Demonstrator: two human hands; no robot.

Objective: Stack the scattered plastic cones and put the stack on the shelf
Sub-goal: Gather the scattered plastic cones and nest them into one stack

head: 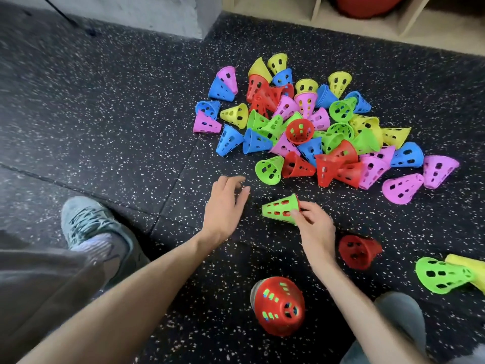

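Observation:
A heap of several perforated plastic cones [309,122] in red, blue, green, yellow and pink lies on the speckled black floor. My right hand [315,227] pinches the wide rim of a green cone [279,208], held on its side just above the floor. To its left my left hand [225,206] hovers with fingers relaxed and holds nothing. A short stack of cones [279,310], red on the outside with green showing through its holes, stands near my knees. The wooden shelf [367,24] runs along the top right.
Loose cones lie to the right: a red one [358,252], a green one [441,275] and a yellow one [469,269]. My shoe [89,224] and knee are at the left. A grey block [157,14] sits at the top, a red ball [367,5] in the shelf.

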